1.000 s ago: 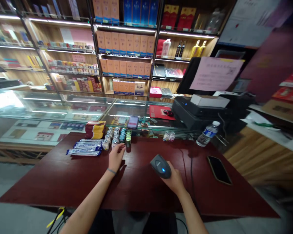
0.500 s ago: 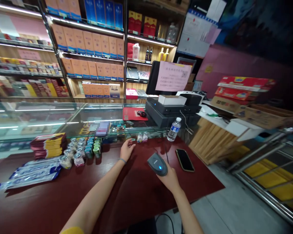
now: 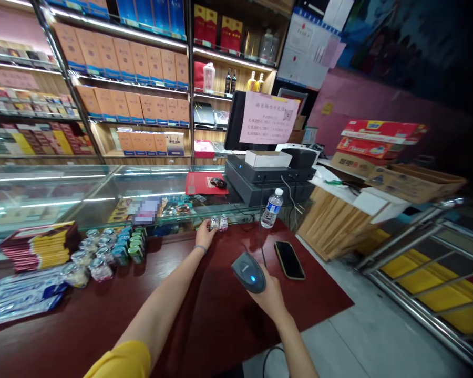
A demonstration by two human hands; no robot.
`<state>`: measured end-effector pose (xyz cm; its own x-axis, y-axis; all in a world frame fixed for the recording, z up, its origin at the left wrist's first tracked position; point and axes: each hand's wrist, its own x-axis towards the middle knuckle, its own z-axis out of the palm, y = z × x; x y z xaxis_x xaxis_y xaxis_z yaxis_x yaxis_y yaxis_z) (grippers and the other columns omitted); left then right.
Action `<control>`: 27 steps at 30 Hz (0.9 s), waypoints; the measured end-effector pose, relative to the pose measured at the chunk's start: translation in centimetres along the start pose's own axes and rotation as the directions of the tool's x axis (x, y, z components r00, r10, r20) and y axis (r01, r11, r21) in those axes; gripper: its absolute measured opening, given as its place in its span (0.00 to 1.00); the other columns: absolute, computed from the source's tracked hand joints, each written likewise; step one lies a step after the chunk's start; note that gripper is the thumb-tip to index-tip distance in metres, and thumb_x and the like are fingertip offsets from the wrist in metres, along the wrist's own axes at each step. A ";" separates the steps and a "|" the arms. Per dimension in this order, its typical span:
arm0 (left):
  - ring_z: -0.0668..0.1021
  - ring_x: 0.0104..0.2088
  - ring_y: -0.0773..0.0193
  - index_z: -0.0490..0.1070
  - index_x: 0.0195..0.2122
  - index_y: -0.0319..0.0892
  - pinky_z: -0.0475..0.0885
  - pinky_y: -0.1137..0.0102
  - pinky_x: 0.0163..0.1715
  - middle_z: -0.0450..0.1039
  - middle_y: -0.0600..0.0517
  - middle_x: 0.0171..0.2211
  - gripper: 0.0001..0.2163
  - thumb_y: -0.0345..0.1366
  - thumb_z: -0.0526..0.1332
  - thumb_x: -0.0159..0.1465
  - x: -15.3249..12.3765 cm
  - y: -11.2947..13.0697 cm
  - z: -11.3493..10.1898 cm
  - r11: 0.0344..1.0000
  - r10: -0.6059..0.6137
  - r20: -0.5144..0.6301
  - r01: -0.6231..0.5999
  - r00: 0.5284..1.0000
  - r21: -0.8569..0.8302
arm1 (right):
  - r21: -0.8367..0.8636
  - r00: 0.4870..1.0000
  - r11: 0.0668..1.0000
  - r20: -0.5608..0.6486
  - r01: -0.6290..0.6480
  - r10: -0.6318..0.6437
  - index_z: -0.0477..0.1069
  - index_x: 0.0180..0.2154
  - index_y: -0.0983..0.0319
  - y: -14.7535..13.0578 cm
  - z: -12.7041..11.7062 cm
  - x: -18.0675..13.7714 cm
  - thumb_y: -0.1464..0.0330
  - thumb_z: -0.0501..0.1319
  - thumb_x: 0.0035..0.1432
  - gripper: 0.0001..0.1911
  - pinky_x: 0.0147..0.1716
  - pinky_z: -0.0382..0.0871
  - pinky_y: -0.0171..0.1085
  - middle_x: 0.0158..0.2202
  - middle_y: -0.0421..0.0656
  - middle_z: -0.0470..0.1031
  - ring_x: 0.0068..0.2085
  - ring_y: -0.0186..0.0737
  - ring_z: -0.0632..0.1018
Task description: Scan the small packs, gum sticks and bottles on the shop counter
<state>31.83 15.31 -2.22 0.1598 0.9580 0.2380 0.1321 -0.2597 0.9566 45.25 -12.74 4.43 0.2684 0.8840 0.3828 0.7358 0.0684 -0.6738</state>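
My right hand (image 3: 270,296) is wrapped around the handle of a dark grey barcode scanner (image 3: 249,273), which has a blue light glowing on top. It is held above the dark red tabletop, its head pointing away and to the left. At the back of the tabletop, my left hand (image 3: 205,236) has its fingers closed about the left one of two small clear jars (image 3: 214,223). Beside it stands the other small jar (image 3: 223,223), with pinkish contents. The fingertips are partly hidden by the hand itself.
A water bottle (image 3: 271,209) and a phone (image 3: 289,260) are to the right. Leftward stand several small jars (image 3: 101,269), green and blue tins (image 3: 136,247), stacked packets (image 3: 39,247) and blue-white packs (image 3: 23,294). A glass counter (image 3: 157,181) and monitor (image 3: 236,121) are behind.
My left hand has moved forward to the two small jars and closed about the left one. My right hand still holds the scanner. The view has shifted slightly to the right.
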 end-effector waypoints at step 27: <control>0.79 0.38 0.64 0.75 0.47 0.38 0.75 0.70 0.39 0.79 0.45 0.44 0.15 0.37 0.69 0.60 -17.2 3.5 -28.5 0.564 -0.336 0.159 0.334 0.928 -0.755 | 0.188 0.944 0.962 0.230 0.196 -0.237 0.65 0.48 0.57 -11.5 9.6 -2.8 0.70 0.62 0.50 0.21 0.29 0.69 0.31 0.32 0.38 0.80 0.31 0.41 0.82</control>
<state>1.70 1.41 1.88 0.2598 0.9572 -0.1276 -0.6105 0.2652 0.7463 30.07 -11.53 5.04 -0.0643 0.9245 0.3756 0.6436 0.3261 -0.6924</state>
